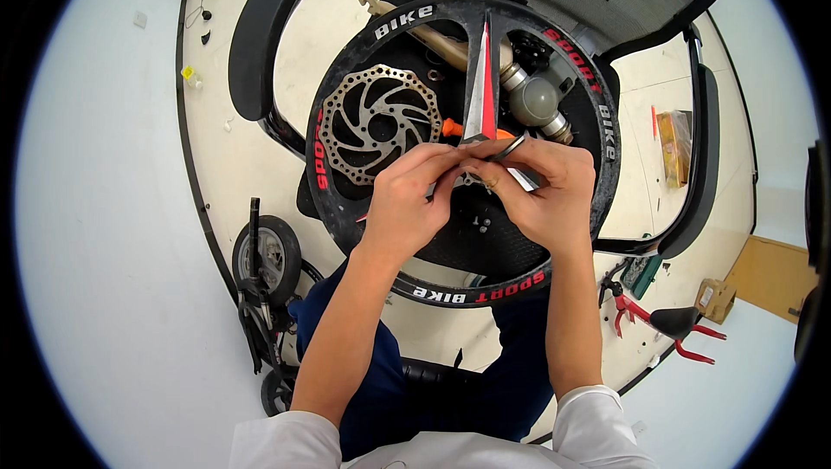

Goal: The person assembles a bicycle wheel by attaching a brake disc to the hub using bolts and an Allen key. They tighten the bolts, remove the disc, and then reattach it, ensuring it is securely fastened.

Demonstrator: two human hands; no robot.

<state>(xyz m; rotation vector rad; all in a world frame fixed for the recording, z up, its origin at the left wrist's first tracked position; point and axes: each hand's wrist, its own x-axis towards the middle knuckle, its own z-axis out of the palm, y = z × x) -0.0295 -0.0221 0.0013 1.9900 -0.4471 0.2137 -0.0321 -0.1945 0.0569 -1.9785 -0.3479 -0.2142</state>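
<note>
A black three-spoke bike wheel (336, 58) with white and red lettering lies across the seat of an office chair. Over its hub, my left hand (407, 200) is closed in a pinch, its fingertips meeting those of my right hand (554, 187). My right hand is closed on a slim, dark metal piece (511, 147), whose kind I cannot make out. What the left fingers hold is hidden. A silver brake disc (381, 79) rests left of the hub. Several small bolts (484, 225) lie on the seat below my fingers. An orange-ended item (451, 127) shows just above the left fingertips.
Beige fork-shaped parts (441, 43) and a grey rounded metal part (534, 102) lie toward the chair back. Armrests (253, 53) flank the seat. On the floor are a small wheel (267, 259), a red frame piece (636, 307), a cardboard box (716, 300) and a yellow package (673, 148).
</note>
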